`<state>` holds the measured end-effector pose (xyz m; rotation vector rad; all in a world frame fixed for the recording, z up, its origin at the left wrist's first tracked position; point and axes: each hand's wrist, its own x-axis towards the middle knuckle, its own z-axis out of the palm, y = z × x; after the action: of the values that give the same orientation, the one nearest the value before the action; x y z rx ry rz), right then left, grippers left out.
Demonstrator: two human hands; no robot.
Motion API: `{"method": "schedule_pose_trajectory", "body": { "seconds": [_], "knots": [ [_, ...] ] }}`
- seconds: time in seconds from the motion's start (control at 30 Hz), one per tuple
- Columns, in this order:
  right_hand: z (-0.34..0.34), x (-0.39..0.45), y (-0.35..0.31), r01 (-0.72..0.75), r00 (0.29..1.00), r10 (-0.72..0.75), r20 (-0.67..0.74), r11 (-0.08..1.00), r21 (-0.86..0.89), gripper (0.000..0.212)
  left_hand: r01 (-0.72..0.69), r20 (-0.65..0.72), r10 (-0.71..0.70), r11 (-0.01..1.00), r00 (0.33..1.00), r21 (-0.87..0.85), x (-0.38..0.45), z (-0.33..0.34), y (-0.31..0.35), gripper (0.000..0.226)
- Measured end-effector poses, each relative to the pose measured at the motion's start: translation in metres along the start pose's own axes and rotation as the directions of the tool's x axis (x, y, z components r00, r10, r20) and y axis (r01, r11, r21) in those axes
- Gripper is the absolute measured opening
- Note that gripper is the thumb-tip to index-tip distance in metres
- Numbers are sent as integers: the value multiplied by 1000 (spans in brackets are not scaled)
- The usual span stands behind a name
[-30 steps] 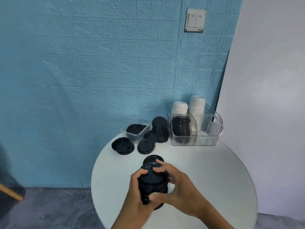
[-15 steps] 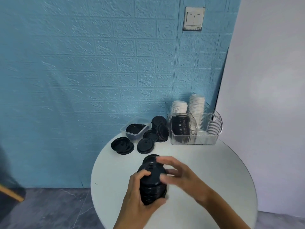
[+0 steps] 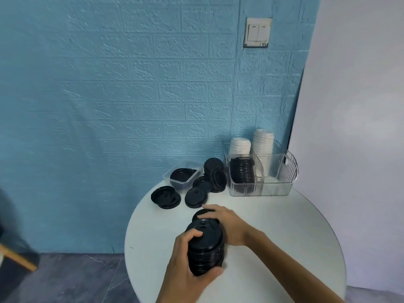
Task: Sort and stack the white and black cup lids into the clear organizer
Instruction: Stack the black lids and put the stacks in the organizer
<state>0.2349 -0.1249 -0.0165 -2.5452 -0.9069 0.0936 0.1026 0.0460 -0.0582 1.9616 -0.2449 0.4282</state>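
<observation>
Over the round white surface [image 3: 284,248]: lid stacking.
Left hand [image 3: 185,270] gripping black lid stack [image 3: 205,248]; right hand [image 3: 227,226] reaching behind it onto loose black lid [image 3: 200,214], grip unclear.

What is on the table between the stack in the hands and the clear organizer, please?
In the head view, only bare white table separates the held stack from the organizer; the loose black lids lie left of that line.

A light switch [image 3: 257,32] sits on the blue brick wall [image 3: 131,95].
</observation>
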Motion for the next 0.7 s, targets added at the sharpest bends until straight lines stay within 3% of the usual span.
{"method": "schedule_pose_trajectory", "body": {
  "seconds": [0.13,0.23,0.33,0.43,0.5,0.57,0.63,0.7],
  "knots": [
    [1,-5,4,-4,1000,3,-20,999,-41,37,4,-4,-4,1000,1000,-1,0,0,-2,88],
    [-3,-19,3,-64,993,67,-101,997,36,23,14,1,-14,1000,1000,-7,-1,1,-3,89],
    [-21,-33,-4,-149,932,213,-294,963,226,26,31,4,-31,999,1000,-8,0,1,-4,89],
    [-44,-47,-22,-20,864,324,-386,787,616,15,43,10,-43,999,999,-17,0,0,-5,90],
    [-57,-58,-38,88,888,314,-335,600,795,22,50,12,-50,998,999,-24,0,1,-5,90],
    [-63,-66,-52,72,941,256,-221,485,871,32,51,14,-50,998,999,-34,-1,1,-4,89],
    [-61,-66,-62,5,971,208,-119,480,877,34,49,19,-48,998,999,-35,-1,0,-2,87],
    [-52,-61,-67,-57,975,209,-74,557,829,18,56,20,-55,997,998,-51,-2,0,2,87]
  ]
}}
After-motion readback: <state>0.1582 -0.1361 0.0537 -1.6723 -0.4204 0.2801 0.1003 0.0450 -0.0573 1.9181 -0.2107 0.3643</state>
